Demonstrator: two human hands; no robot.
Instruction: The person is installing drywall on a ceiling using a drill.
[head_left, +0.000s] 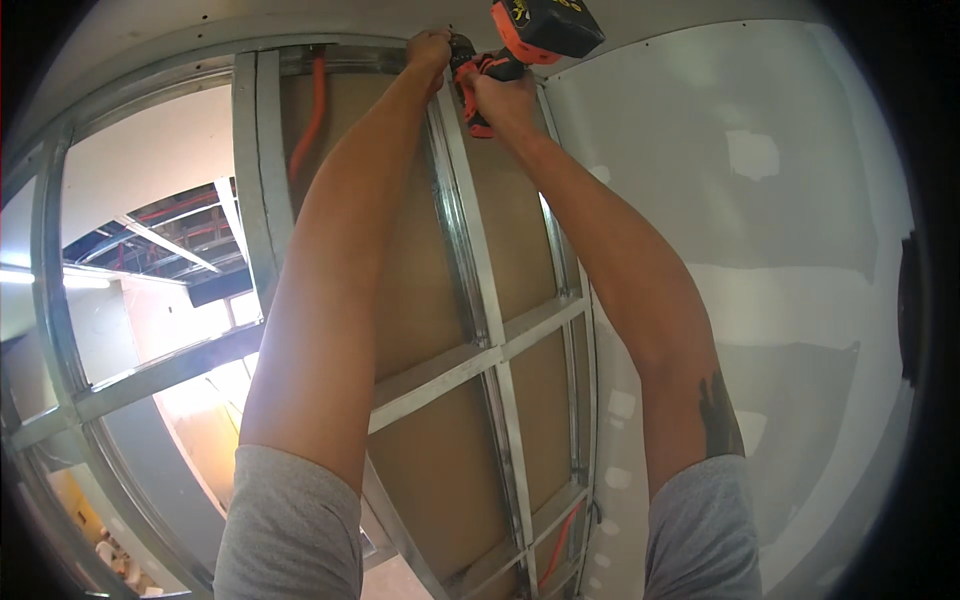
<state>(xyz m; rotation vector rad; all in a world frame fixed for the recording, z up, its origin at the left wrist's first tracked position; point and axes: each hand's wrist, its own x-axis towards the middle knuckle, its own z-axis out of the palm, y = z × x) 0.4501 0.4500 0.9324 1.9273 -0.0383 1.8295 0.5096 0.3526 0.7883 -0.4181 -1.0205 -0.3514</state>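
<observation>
Both my arms reach up to the top of a metal stud frame (pixel 468 200). My right hand (pixel 508 100) is wrapped round the handle of an orange and black cordless drill (pixel 528 45). The drill is turned over, its battery up near the ceiling and its black chuck pointing toward the frame's upper rail. Right beside the chuck, my left hand (pixel 430 52) is closed against the metal top track (pixel 385 60). What its fingers hold, if anything, is too small to make out. The drill's tip is also hidden.
Brown board (pixel 415 280) backs the studs, crossed by a metal horizontal rail (pixel 430 385). An orange conduit (pixel 318 110) hangs at the upper left. Plasterboard (pixel 740 220) with patched spots covers the right wall. Through a framed opening on the left, another room shows.
</observation>
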